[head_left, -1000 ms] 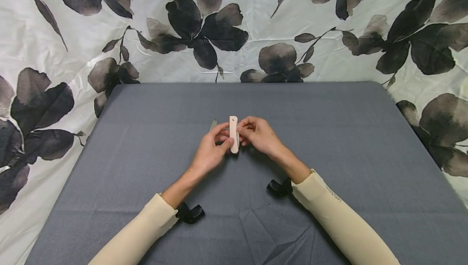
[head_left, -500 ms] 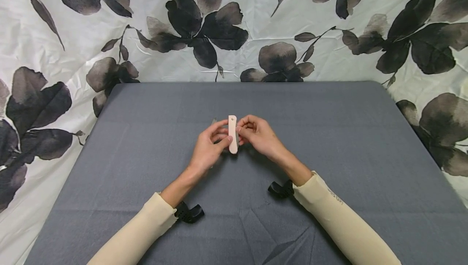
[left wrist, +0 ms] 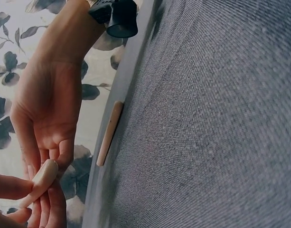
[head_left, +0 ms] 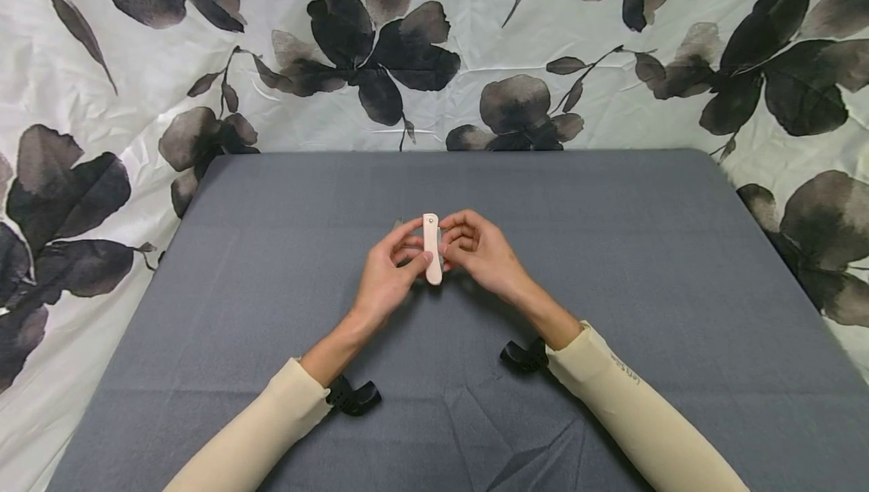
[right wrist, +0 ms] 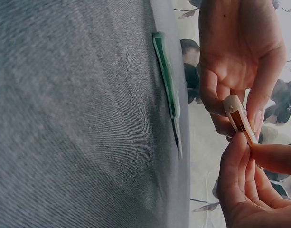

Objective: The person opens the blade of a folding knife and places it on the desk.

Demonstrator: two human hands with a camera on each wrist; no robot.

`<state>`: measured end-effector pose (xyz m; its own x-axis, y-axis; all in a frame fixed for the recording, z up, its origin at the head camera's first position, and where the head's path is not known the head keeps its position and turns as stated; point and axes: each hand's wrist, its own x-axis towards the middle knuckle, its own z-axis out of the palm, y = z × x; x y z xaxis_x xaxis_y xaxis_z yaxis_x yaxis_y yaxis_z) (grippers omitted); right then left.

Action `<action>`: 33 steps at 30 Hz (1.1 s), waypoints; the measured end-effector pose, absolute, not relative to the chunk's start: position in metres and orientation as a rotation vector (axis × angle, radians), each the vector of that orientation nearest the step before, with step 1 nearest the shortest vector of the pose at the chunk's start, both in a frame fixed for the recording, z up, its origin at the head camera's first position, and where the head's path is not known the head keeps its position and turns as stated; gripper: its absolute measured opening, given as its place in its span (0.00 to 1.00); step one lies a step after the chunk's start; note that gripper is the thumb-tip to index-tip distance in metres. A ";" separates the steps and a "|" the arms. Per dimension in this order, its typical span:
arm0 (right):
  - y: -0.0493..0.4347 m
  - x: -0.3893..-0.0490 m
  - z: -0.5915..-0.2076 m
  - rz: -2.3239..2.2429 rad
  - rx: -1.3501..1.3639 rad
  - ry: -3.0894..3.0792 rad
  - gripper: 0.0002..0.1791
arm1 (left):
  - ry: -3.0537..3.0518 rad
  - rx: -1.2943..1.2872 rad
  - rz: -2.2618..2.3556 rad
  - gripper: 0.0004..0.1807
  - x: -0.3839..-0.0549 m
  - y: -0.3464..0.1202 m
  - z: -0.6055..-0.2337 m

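Observation:
In the head view, my left hand holds a folding knife with a pale pink handle upright, thumb on its near face. My right hand pinches at the knife's right side, where a thin grey sliver of blade shows beside the handle. The right wrist view shows a brown slot along the handle of the folding knife, with fingertips of both hands on it. From the left wrist view, the folding knife is held between the fingers of both hands, clear of the table.
A knife with a green handle lies on the grey cloth in the right wrist view. In the left wrist view, a pale stick-like object lies near the table edge. Floral fabric hangs behind the table.
The right hand's fingers have shifted slightly along the folding knife's right edge, its index finger lifting a little toward the top. The left hand keeps its grip and has barely moved.

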<state>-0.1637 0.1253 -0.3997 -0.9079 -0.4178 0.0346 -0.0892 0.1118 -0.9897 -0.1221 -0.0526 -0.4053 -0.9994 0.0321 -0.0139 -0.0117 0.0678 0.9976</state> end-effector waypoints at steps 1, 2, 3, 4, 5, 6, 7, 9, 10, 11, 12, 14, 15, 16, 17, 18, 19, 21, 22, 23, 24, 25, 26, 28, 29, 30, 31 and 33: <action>0.125 -0.163 -0.400 -1.874 -0.506 2.145 0.18 | 2.272 0.024 2.126 0.31 -0.122 -0.052 -0.406; 0.125 -0.163 -0.401 -1.874 -0.509 2.153 0.18 | 2.272 0.026 2.129 0.31 -0.122 -0.052 -0.407; 0.125 -0.163 -0.401 -1.874 -0.513 2.162 0.18 | 2.272 0.026 2.132 0.31 -0.122 -0.052 -0.407; 0.125 -0.163 -0.401 -1.875 -0.513 2.168 0.19 | 2.272 0.024 2.132 0.31 -0.122 -0.053 -0.407; 0.125 -0.162 -0.401 -1.877 -0.512 2.175 0.19 | 2.273 0.021 2.133 0.31 -0.122 -0.053 -0.407; 0.125 -0.162 -0.401 -1.879 -0.508 2.180 0.19 | 2.275 0.019 2.131 0.31 -0.122 -0.053 -0.407; 0.125 -0.162 -0.401 -1.881 -0.502 2.185 0.19 | 2.275 0.018 2.130 0.31 -0.122 -0.054 -0.407; 0.124 -0.162 -0.401 -1.882 -0.485 2.203 0.19 | 2.273 0.013 2.131 0.31 -0.122 -0.054 -0.407; 0.124 -0.162 -0.401 -1.879 -0.476 2.215 0.19 | 2.273 0.012 2.130 0.31 -0.122 -0.054 -0.406; 0.125 -0.162 -0.400 -1.874 -0.466 2.227 0.18 | 2.273 0.010 2.129 0.31 -0.122 -0.055 -0.406; 0.125 -0.163 -0.400 -1.870 -0.458 2.239 0.18 | 2.276 0.009 2.126 0.31 -0.122 -0.055 -0.406; 0.125 -0.163 -0.398 -1.852 -0.452 2.265 0.18 | 2.280 0.000 2.119 0.31 -0.123 -0.057 -0.406; 0.126 -0.163 -0.397 -1.843 -0.452 2.275 0.17 | 2.281 -0.005 2.117 0.31 -0.123 -0.057 -0.406; 0.126 -0.163 -0.397 -1.835 -0.452 2.279 0.17 | 2.284 -0.006 2.112 0.31 -0.124 -0.058 -0.406; 0.126 -0.163 -0.396 -1.827 -0.454 2.285 0.17 | 2.284 -0.008 2.109 0.31 -0.124 -0.058 -0.406; 0.127 -0.163 -0.396 -1.820 -0.454 2.289 0.17 | 2.283 -0.008 2.108 0.31 -0.124 -0.059 -0.405; 0.127 -0.163 -0.396 -1.811 -0.456 2.295 0.17 | 2.280 -0.007 2.108 0.31 -0.124 -0.059 -0.405; 0.128 -0.163 -0.396 -1.805 -0.452 2.303 0.17 | 2.272 -0.004 2.112 0.30 -0.124 -0.059 -0.406; 0.128 -0.163 -0.396 -1.802 -0.453 2.308 0.17 | 2.272 -0.002 2.111 0.30 -0.124 -0.059 -0.406; 0.128 -0.163 -0.396 -1.800 -0.454 2.311 0.17 | 2.270 -0.001 2.112 0.30 -0.124 -0.059 -0.405; 0.128 -0.163 -0.396 -1.799 -0.456 2.314 0.17 | 2.269 -0.002 2.111 0.31 -0.124 -0.060 -0.405; 0.129 -0.164 -0.396 -1.796 -0.456 2.318 0.17 | 2.268 -0.004 2.109 0.31 -0.124 -0.060 -0.405; 0.129 -0.164 -0.396 -1.794 -0.457 2.320 0.17 | 2.270 -0.004 2.106 0.31 -0.124 -0.060 -0.405; 0.130 -0.165 -0.396 -1.786 -0.466 2.325 0.17 | 2.271 -0.003 2.095 0.31 -0.124 -0.061 -0.404; 0.130 -0.166 -0.396 -1.781 -0.470 2.327 0.17 | 2.272 -0.002 2.090 0.31 -0.124 -0.061 -0.404; 0.131 -0.167 -0.396 -1.775 -0.475 2.329 0.17 | 2.272 0.000 2.084 0.31 -0.125 -0.062 -0.404; 0.132 -0.168 -0.395 -1.766 -0.479 2.331 0.17 | 2.275 0.005 2.076 0.32 -0.125 -0.062 -0.404; 0.134 -0.169 -0.392 -1.742 -0.499 2.339 0.16 | 2.278 0.012 2.057 0.31 -0.126 -0.064 -0.403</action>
<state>-0.1690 0.1335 -0.3924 -0.9269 -0.3715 0.0534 -0.1576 0.2560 -0.9537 -0.1260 -0.0637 -0.4029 -0.9974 0.0541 -0.0483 -0.0425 0.1027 0.9938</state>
